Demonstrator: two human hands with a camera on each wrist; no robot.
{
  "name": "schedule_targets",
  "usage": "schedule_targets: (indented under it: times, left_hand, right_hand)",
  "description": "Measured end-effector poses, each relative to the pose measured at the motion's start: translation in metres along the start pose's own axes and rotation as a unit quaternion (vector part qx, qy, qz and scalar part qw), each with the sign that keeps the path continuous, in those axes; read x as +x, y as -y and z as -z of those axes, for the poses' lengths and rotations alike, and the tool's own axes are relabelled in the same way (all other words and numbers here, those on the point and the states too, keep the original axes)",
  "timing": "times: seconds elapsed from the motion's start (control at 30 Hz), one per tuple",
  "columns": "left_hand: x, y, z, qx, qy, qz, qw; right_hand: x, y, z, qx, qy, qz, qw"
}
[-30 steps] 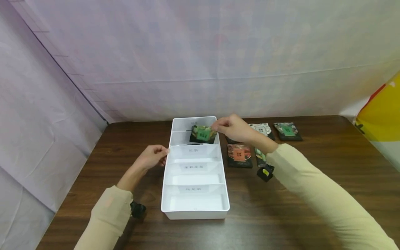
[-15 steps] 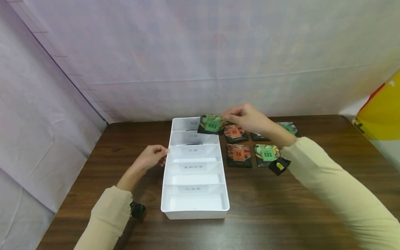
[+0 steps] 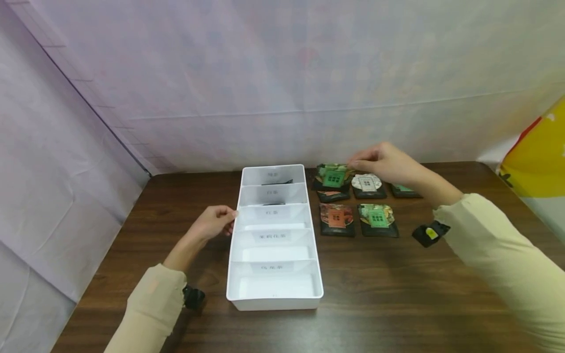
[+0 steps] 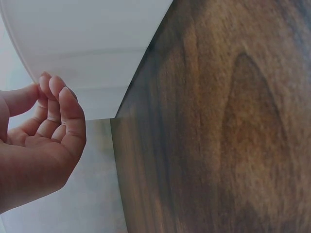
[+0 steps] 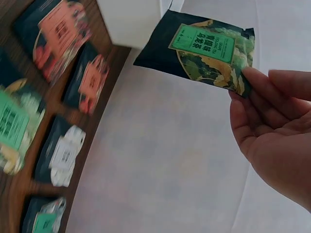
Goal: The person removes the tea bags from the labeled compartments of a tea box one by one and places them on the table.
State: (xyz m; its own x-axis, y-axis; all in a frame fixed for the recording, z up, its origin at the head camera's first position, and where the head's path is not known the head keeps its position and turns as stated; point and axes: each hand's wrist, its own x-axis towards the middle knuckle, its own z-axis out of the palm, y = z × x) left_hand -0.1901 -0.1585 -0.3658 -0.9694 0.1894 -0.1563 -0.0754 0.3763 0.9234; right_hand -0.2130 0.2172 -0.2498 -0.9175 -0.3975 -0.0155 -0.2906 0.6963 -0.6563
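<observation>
A dark tea sachet with a green label reading "Grape Oolong Tea" (image 5: 204,46) hangs by one edge from my right hand (image 3: 386,159), pinched between thumb and fingers. In the head view it is held in the air at the back, right of the white divided box (image 3: 274,305), partly covering an orange-labelled sachet (image 3: 334,197). My left hand (image 3: 214,223) pinches the left rim of that box between thumb and fingertips; the left wrist view shows this hand (image 4: 53,131) at the rim. Dark sachet edges (image 3: 278,183) show inside the two back compartments.
Right of the box lie another orange-labelled sachet (image 3: 337,220), a green-labelled one (image 3: 377,220) and a white-labelled one (image 3: 369,184). A further green-labelled sachet (image 3: 403,190) is partly behind the right forearm. A white cloth (image 3: 265,88) hangs along the table's back edge.
My right hand has carried the green-labelled sachet from above the back of the box rightward, over the sachets on the table. The left hand has stayed at the rim.
</observation>
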Motion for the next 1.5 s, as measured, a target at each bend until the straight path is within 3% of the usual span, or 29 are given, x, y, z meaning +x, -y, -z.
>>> schedule_targets:
  times: [0.63,1.07,1.3,1.5]
  left_hand:
    - [0.001,-0.001,0.0,0.005,0.0,0.012,0.9999]
    - [0.0,-0.002,0.001,0.007,-0.001,0.015,0.9999]
    - [0.0,-0.002,0.0,0.007,0.0,0.011,0.9999]
    - [0.0,-0.002,0.001,0.008,0.002,0.013,0.9999]
  right_hand:
    - [-0.039,-0.058,0.047,-0.092,-0.008,-0.056,0.994]
    - [-0.073,-0.102,0.07,-0.09,0.027,-0.09,0.991]
    - [-0.085,-0.124,0.074,-0.108,0.048,-0.102,0.988]
    - [-0.093,-0.14,0.073,-0.086,0.069,-0.105,0.988]
